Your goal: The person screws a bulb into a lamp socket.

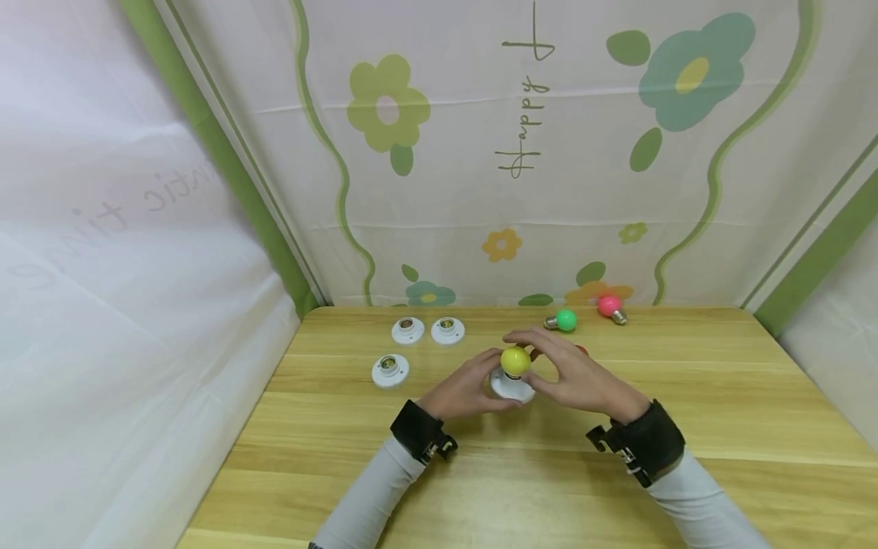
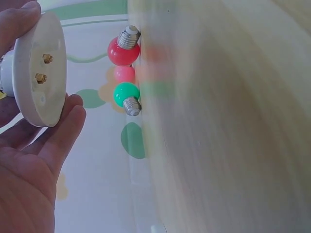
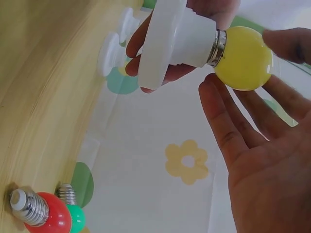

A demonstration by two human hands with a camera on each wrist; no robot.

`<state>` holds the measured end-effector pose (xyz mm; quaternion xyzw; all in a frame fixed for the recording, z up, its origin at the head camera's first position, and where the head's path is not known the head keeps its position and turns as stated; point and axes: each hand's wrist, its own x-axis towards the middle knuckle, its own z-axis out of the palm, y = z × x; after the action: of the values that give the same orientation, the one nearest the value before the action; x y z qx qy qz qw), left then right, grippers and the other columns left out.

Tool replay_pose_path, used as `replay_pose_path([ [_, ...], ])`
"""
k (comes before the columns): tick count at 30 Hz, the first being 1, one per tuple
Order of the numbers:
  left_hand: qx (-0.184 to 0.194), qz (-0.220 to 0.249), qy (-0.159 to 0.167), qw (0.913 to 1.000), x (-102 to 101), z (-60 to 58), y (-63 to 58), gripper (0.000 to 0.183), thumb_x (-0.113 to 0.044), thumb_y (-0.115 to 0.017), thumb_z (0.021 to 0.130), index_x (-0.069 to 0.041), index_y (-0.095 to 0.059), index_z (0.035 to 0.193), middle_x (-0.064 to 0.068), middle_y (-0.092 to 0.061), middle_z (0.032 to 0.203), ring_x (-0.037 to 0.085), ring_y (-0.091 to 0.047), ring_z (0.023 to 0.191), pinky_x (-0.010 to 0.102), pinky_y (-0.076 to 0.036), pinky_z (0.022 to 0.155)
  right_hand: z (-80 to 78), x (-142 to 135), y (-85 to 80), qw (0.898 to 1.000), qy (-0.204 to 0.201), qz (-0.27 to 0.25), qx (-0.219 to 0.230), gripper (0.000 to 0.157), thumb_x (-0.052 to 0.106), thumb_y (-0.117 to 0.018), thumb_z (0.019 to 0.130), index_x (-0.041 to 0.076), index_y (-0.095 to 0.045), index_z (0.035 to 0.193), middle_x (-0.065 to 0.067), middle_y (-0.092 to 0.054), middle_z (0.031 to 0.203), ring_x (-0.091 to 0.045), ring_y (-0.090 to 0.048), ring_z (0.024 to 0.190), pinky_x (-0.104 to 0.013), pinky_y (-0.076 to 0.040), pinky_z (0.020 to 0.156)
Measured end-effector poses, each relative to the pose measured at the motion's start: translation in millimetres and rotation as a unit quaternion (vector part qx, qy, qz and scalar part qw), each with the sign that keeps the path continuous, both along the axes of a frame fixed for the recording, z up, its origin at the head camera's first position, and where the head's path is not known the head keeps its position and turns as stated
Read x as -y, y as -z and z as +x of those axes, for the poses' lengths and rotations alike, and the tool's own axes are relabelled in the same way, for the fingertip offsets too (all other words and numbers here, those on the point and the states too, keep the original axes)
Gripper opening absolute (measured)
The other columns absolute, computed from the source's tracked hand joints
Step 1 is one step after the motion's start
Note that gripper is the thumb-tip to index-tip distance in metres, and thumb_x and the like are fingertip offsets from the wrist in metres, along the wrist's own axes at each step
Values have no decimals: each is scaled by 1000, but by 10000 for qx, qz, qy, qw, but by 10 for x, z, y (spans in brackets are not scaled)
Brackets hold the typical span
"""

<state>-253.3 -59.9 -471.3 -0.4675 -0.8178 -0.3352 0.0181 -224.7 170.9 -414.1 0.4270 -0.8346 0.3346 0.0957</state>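
Observation:
My left hand [image 1: 463,389] grips a white round lamp holder [image 1: 513,390] by its rim, raised off the table. In the left wrist view its open underside [image 2: 41,73] faces the camera, with two brass screws inside. A yellow light bulb [image 1: 515,361] stands in the holder's socket, and a strip of its metal screw base shows between glass and socket in the right wrist view. My right hand [image 1: 579,377] has its thumb and fingers around the yellow glass, the thumb on one side and fingertips along the other.
Three more white lamp holders stand on the wooden table [image 1: 329,450] at the left: two at the back [image 1: 408,330] [image 1: 448,330], one nearer [image 1: 390,370]. Green [image 1: 565,320], pink [image 1: 610,306] and red [image 2: 122,52] bulbs lie back right, the red mostly behind my right hand. Fabric walls border the table.

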Motion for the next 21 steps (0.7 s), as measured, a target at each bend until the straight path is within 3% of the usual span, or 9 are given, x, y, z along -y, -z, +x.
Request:
replay_pose_path([
  [7,-48,14,32,10000,-16,-3,3,72,-48,-69,85,-20,-39,144,-4,-48,136,5,-46,119,21,-43,99,2,-9,-2,9999,-56,59,-75,44,10,-64,91,15,-52,133,0,-53,131,-14,-49,115,-43,-51,89],
  [21,-56,-54,26,10000,-27,16,11,71,-49,-68,85,-19,-41,143,-3,-48,135,5,-46,119,20,-44,97,-24,10,20,9993,263,42,-264,38,29,-73,86,18,-56,118,8,-55,115,-8,-54,99,-34,-55,79],
])
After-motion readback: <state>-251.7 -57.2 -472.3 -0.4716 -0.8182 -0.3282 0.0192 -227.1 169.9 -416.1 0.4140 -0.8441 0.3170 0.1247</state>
